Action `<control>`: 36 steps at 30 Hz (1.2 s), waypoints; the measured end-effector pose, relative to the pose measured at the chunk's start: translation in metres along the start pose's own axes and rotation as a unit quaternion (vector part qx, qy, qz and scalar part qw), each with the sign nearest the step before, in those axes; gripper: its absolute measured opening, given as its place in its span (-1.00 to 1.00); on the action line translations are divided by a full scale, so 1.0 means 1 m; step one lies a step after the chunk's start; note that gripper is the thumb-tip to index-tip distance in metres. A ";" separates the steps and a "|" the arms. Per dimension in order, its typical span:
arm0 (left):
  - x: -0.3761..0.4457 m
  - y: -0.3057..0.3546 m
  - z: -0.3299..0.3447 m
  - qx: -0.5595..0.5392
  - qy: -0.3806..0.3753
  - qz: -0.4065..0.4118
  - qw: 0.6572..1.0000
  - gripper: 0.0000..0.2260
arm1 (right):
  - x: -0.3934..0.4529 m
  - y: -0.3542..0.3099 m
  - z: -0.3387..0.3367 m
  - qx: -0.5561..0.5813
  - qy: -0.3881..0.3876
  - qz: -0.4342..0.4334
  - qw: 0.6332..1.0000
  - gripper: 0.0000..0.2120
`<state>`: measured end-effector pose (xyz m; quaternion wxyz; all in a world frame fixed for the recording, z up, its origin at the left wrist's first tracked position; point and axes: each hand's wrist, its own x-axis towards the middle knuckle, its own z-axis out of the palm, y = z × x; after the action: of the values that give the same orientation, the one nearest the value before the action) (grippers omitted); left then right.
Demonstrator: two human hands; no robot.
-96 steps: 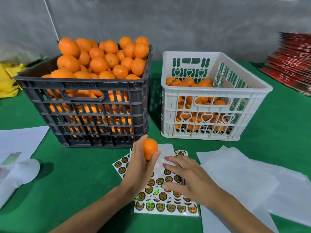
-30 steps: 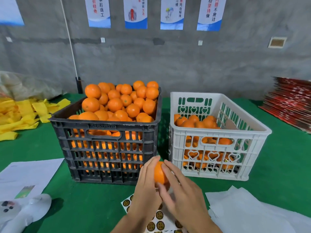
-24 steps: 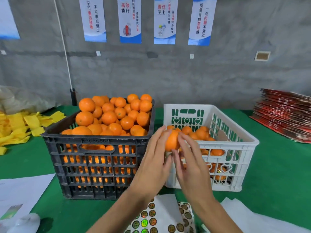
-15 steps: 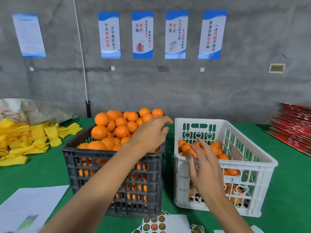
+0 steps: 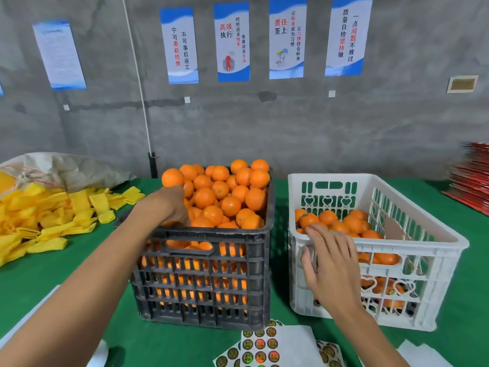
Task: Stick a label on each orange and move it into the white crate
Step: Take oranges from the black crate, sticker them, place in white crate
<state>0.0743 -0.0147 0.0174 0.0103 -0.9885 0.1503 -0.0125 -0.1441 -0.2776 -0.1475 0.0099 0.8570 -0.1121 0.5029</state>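
Head view: at far left I see yellow foam sleeves (image 5: 55, 215). My left hand (image 5: 169, 205) reaches into the black crate (image 5: 206, 276) heaped with oranges (image 5: 225, 192); I cannot tell its grip. My right hand (image 5: 330, 263), fingers spread and holding nothing, hovers at the white crate (image 5: 412, 260). A label sheet (image 5: 264, 348) lies nearest me.

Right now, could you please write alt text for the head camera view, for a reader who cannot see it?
A person's left hand reaches into a black crate heaped with oranges, while the right hand, fingers spread, is at the near rim of a partly filled white crate. Both crates stand on a green table; a label sheet lies in front.
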 end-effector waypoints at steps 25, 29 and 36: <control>-0.195 0.138 0.269 -0.592 -0.026 0.229 0.772 -0.47 | -0.146 -0.009 -0.056 0.259 -0.399 0.075 0.877 -0.47; -0.195 0.132 0.276 -0.671 -0.051 0.154 0.723 -0.50 | -0.167 -0.005 -0.059 0.201 -0.468 0.009 0.860 -0.24; -0.197 0.131 0.282 -0.717 -0.030 0.129 0.685 -0.45 | -0.165 -0.008 -0.059 0.220 -0.429 0.016 0.876 -0.36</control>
<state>-0.1445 -0.0767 -0.2714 -0.6952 -0.6651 0.2394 0.1304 -0.2703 -0.2322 -0.2606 -0.2363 0.9667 -0.0059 0.0983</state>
